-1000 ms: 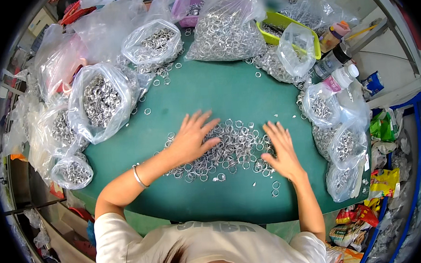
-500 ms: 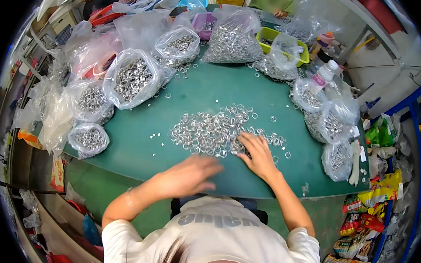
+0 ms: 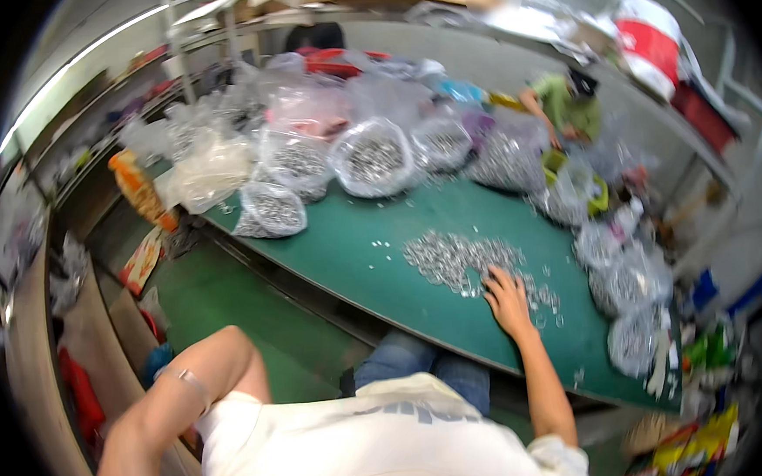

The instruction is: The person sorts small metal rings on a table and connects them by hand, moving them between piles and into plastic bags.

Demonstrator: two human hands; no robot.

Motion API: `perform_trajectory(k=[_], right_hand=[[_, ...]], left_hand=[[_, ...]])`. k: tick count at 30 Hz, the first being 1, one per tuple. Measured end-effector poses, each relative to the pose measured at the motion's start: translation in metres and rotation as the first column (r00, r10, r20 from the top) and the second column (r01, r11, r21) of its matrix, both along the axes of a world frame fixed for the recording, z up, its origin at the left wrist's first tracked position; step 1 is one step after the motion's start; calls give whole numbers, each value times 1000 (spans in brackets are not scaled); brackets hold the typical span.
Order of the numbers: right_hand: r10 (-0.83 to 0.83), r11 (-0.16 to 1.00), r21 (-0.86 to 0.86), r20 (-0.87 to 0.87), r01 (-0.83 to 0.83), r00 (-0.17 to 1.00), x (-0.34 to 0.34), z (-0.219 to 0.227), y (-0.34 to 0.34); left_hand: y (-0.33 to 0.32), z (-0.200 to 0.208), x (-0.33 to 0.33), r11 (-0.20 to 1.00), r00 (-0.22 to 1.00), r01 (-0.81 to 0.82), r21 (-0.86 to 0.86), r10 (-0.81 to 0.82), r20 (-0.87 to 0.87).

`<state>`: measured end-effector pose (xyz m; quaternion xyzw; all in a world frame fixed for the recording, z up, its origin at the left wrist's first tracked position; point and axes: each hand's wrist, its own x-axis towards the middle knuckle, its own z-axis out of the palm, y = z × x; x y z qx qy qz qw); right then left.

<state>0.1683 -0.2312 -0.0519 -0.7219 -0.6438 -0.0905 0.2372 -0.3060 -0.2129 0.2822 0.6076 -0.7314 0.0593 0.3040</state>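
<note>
A loose heap of small silvery metal rings (image 3: 448,258) lies on the green tabletop (image 3: 338,254). My right hand (image 3: 507,298) rests at the near right side of the heap, fingers spread and fingertips touching the rings. Some loose rings lie just to the right of that hand. My left arm (image 3: 218,361) is bent away from the table, with a band on it. Its forearm runs down out of the picture at the lower left, so the left hand is out of sight.
Clear plastic bags of rings (image 3: 374,158) line the far and left sides of the table. More bags (image 3: 632,279) and a bottle (image 3: 628,216) stand on the right. Across the table a person in green (image 3: 569,109) sits near a yellow-green basket (image 3: 599,194). Wooden shelving (image 3: 85,326) stands at the left.
My left hand has left the table and gone out of view at the lower left. The view has swung to the left. My right hand stays at the ring heap.
</note>
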Motion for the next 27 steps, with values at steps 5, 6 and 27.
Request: perform_trajectory(k=[5,6,27], right_hand=[[-103,994,27,-31,104,994,2,6,-17],[-179,983,35,-41,181,983,17,4,-34],[-322,935,51,-287,350,902,34,67,-3]], left_hand=[[62,-54,46,905,919,23,-425,-186,-346],[83,-89,79,796,879,-300,-525,18,-476],[179,-283,320,-537,-569,-792,289,821,-35]])
